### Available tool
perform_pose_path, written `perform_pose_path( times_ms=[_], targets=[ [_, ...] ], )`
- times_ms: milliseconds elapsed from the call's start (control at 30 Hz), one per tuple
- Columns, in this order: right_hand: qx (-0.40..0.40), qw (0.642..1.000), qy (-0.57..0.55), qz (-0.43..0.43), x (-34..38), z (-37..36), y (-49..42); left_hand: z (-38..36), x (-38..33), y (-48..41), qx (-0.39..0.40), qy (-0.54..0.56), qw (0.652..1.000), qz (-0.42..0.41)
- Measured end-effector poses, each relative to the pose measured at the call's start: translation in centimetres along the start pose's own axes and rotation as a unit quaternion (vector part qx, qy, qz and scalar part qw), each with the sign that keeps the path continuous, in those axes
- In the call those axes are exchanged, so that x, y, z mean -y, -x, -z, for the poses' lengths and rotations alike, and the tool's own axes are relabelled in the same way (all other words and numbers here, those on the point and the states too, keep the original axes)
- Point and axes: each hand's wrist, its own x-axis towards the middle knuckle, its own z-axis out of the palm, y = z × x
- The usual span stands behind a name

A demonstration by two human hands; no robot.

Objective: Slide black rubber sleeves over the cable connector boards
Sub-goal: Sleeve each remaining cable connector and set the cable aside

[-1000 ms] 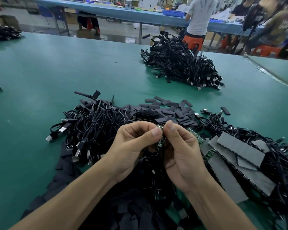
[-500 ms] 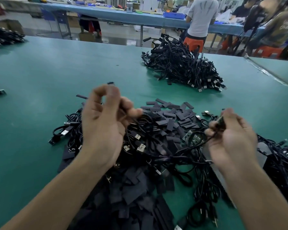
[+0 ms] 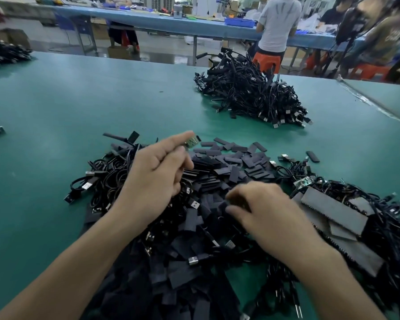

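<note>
Up above the tangled cables (image 3: 106, 181) we pinch a small green connector board (image 3: 191, 141) between thumb and forefinger of our left hand (image 3: 155, 181), while our right hand (image 3: 270, 213) rests low on the loose black rubber sleeves (image 3: 237, 159) (its fingers blur, so we cannot tell whether they grip one) on the green table (image 3: 79, 107)
</note>
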Motion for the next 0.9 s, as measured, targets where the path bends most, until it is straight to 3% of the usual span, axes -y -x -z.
perform_pose_path(
  times_ms=[100,267,367,467,733,900],
  targets=[
    [0.042,0.995,0.072,-0.046,0.4,-0.9,0.1,0.0,0.5,0.2,0.034,-0.058,0.998,0.006],
    [0.002,0.999,0.005,-0.047,0.2,-1.3,0.0,0.1,1.3,0.1,0.048,-0.071,0.995,0.045],
    [-0.059,0.992,-0.104,-0.035,-0.3,-1.4,-0.2,0.0,1.5,0.4,0.066,-0.096,0.993,0.035],
    [-0.115,0.963,-0.241,-0.02,-0.2,-1.1,-0.4,-0.2,1.7,0.6,0.097,-0.104,0.99,0.028],
    [-0.103,0.878,-0.468,0.012,0.3,-0.5,-0.5,-0.2,1.5,0.5,0.063,-0.024,0.997,0.042],
    [-0.082,0.861,-0.5,0.03,0.7,-0.4,-0.4,-0.4,1.2,0.8,0.088,0.007,0.995,0.044]
  ],
)
